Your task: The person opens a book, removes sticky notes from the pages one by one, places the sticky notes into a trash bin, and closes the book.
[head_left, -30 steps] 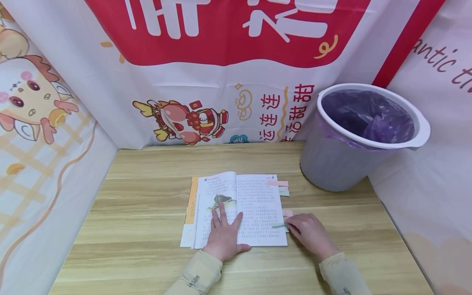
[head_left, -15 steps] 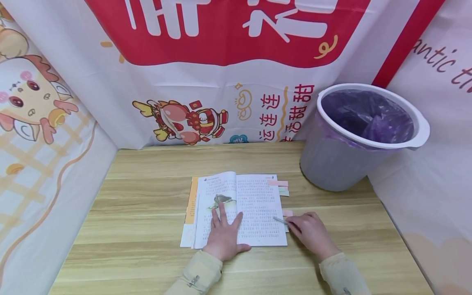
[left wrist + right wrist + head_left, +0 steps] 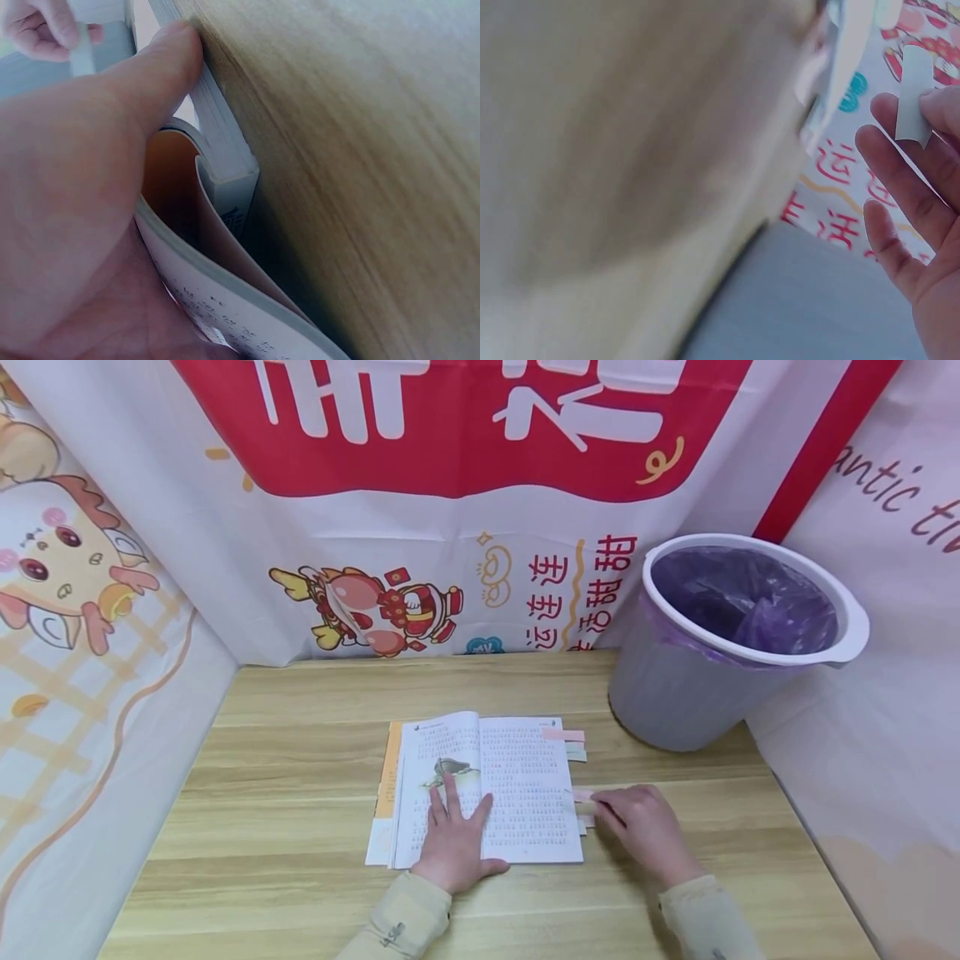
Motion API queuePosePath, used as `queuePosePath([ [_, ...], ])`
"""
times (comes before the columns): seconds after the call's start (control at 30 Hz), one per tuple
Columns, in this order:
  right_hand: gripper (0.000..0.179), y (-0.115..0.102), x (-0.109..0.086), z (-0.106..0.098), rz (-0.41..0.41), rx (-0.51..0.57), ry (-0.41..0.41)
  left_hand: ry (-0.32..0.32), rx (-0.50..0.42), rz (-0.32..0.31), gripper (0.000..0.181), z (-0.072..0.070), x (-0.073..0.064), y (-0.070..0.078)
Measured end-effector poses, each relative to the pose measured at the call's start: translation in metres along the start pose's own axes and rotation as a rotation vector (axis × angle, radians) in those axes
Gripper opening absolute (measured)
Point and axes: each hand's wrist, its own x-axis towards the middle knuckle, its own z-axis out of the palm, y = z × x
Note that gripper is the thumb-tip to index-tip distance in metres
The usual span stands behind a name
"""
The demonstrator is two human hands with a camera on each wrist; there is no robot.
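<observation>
An open book [image 3: 525,768] lies on the wooden table, with a boat picture on its left page. Across the lower left page my left hand [image 3: 455,843] rests with fingers spread, its thumb at the book's bottom edge; the left wrist view shows that thumb on the page edges [image 3: 217,131]. Just beyond the right page's edge, my right hand [image 3: 643,827] pinches a small pale green sticky tab [image 3: 913,97] between thumb and fingers. Pink [image 3: 564,736] and green [image 3: 577,751] tabs stick out higher up that edge. More tabs lower down are partly confused with the held one.
A grey bin [image 3: 667,702] with a purple liner stands at the table's back right. Printed cloth [image 3: 450,518] hangs behind and along both sides. Bare wood [image 3: 277,793] lies left of the book. An orange cover flap [image 3: 388,772] shows beneath the left pages.
My right hand has shifted slightly right and up, drawing the pinched tab from over the page to its edge. The left hand and book stay in place.
</observation>
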Motion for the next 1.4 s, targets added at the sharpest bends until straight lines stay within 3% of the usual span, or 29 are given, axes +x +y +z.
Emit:
queuePosePath([
  [0.33,0.013,0.003,0.015,-0.040,-0.094,0.043,0.202,0.013,0.014,0.009,0.105,0.002,0.000,-0.001],
  [0.5,0.043,-0.001,0.027,-0.067,-0.117,0.031,0.299,0.018,0.009,0.008,0.105,0.002,-0.001,0.000],
  [0.73,0.037,-0.003,0.046,-0.116,-0.177,-0.019,0.463,0.006,-0.001,-0.003,0.105,0.000,-0.002,0.001],
  [0.9,0.044,-0.006,0.057,-0.156,-0.152,-0.069,0.502,0.008,0.003,-0.003,0.106,0.001,-0.001,0.001],
  [1.07,0.049,-0.009,0.075,-0.192,-0.100,-0.050,0.606,0.018,-0.001,0.003,0.106,0.002,-0.001,0.000],
  [1.17,0.041,-0.003,0.086,-0.211,-0.053,-0.062,0.631,0.019,-0.009,0.002,0.106,0.002,-0.002,0.000],
  [1.3,0.018,0.020,0.095,-0.232,0.022,-0.118,0.563,0.018,-0.007,0.001,0.106,0.002,-0.002,0.000],
  [1.4,0.017,0.037,0.103,-0.242,0.064,-0.158,0.494,0.017,-0.004,-0.001,0.107,0.001,-0.003,0.000],
])
